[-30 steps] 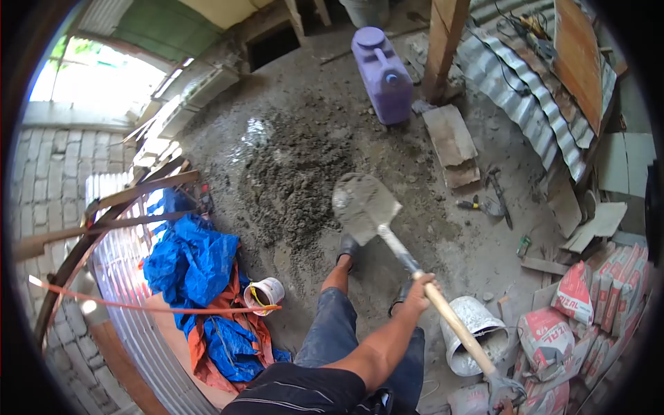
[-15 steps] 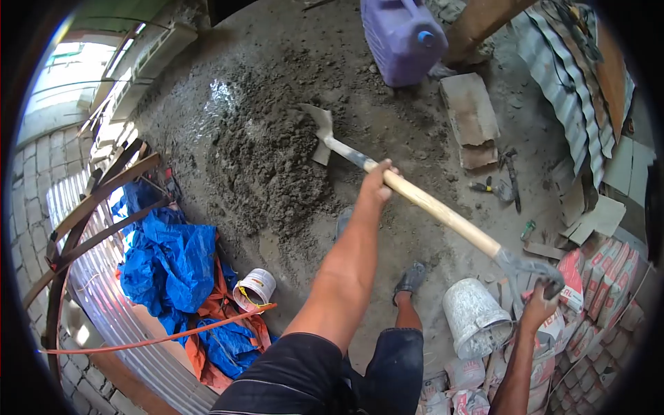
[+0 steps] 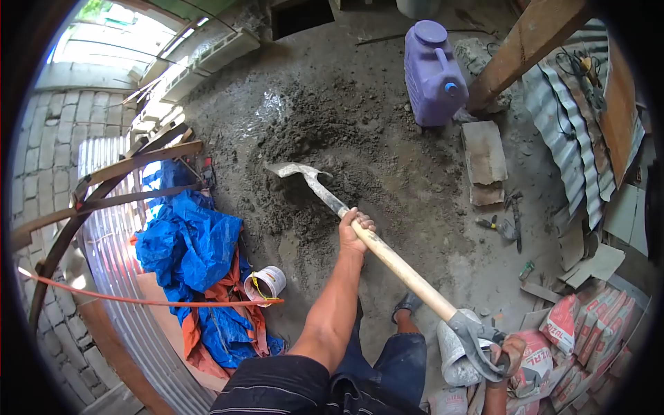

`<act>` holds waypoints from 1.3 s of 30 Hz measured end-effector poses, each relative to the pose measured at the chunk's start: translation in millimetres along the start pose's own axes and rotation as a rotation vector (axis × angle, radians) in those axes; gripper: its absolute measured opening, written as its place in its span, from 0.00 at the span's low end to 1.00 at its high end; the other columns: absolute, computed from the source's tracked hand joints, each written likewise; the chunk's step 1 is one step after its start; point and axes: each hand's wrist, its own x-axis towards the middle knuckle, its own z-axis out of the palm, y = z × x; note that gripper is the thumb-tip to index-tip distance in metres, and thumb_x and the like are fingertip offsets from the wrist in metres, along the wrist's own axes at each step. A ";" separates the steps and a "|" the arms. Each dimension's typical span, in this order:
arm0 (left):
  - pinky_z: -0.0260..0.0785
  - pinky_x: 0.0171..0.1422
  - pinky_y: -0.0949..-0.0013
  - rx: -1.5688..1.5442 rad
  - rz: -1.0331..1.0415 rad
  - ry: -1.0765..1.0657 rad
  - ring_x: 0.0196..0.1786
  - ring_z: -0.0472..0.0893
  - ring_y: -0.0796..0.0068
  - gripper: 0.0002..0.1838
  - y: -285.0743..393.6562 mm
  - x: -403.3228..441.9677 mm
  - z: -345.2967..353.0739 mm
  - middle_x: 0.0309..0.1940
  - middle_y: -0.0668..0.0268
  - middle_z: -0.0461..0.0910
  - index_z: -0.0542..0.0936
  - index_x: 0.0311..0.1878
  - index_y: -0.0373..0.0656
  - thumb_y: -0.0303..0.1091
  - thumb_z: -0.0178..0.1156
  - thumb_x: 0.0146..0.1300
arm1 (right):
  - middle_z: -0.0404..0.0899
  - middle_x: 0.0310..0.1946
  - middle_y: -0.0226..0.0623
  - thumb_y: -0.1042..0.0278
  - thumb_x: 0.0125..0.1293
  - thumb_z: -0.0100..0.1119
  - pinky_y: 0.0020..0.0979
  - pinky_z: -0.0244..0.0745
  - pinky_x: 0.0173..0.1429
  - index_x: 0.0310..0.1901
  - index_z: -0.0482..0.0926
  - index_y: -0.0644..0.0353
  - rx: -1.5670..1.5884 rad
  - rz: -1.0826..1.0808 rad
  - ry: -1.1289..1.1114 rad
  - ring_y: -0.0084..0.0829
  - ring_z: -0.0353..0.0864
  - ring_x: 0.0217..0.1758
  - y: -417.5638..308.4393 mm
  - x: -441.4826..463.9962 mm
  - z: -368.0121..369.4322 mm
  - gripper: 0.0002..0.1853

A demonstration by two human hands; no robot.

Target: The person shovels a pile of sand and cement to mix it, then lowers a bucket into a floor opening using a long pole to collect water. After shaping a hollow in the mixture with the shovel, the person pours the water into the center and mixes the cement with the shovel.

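A shovel with a pale wooden shaft (image 3: 408, 277) slants across the view. My left hand (image 3: 357, 229) is closed around its lower shaft, just above the metal socket. At the other end, my right hand (image 3: 510, 354) grips the grey D-shaped handle (image 3: 469, 332). The shovel's blade (image 3: 294, 169) is over the heap of wet grey mortar mix (image 3: 304, 221) on the ground; whether it carries any mix I cannot tell. Loose mix is spread around the heap.
A purple jerrycan (image 3: 436, 86) and a concrete block (image 3: 484, 155) stand beyond the mix. Blue tarp (image 3: 190, 238) and a small white bucket (image 3: 266, 283) lie left. A larger bucket (image 3: 453, 360) and cement bags (image 3: 588, 325) are at right, near a trowel (image 3: 508, 228).
The shovel's blade has moved left across the heap, and both hands have shifted left with it. My view has tilted up, showing more of the far floor.
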 end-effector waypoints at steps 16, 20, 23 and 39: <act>0.73 0.34 0.59 0.236 -0.677 0.335 0.27 0.76 0.64 0.12 -368.3 -30.8 -49.5 0.24 0.62 0.74 0.72 0.36 0.41 0.33 0.66 0.55 | 0.80 0.34 0.42 0.63 0.62 0.55 0.35 0.71 0.35 0.44 0.79 0.66 -0.869 1.060 0.029 0.33 0.77 0.34 59.7 -223.7 -243.5 0.15; 0.74 0.34 0.60 0.096 -0.466 0.244 0.27 0.77 0.64 0.11 -262.5 41.8 -146.9 0.24 0.62 0.75 0.75 0.35 0.42 0.30 0.68 0.53 | 0.80 0.31 0.42 0.64 0.61 0.57 0.35 0.70 0.36 0.42 0.78 0.71 -0.681 0.993 0.182 0.33 0.74 0.28 117.9 -176.6 -122.5 0.16; 0.74 0.40 0.52 0.195 -0.423 0.413 0.29 0.75 0.63 0.11 -122.4 82.5 -127.3 0.25 0.61 0.70 0.71 0.37 0.42 0.27 0.65 0.56 | 0.77 0.25 0.36 0.65 0.62 0.58 0.32 0.64 0.25 0.39 0.76 0.68 -0.331 1.137 0.231 0.27 0.69 0.21 115.4 -105.4 26.8 0.13; 0.71 0.53 0.64 1.095 0.288 0.856 0.53 0.75 0.62 0.40 -21.2 -61.0 -63.2 0.52 0.48 0.72 0.61 0.61 0.27 0.28 0.70 0.46 | 0.81 0.32 0.34 0.70 0.48 0.60 0.29 0.71 0.36 0.38 0.81 0.66 0.361 1.385 -0.816 0.27 0.78 0.33 94.9 -175.8 48.0 0.14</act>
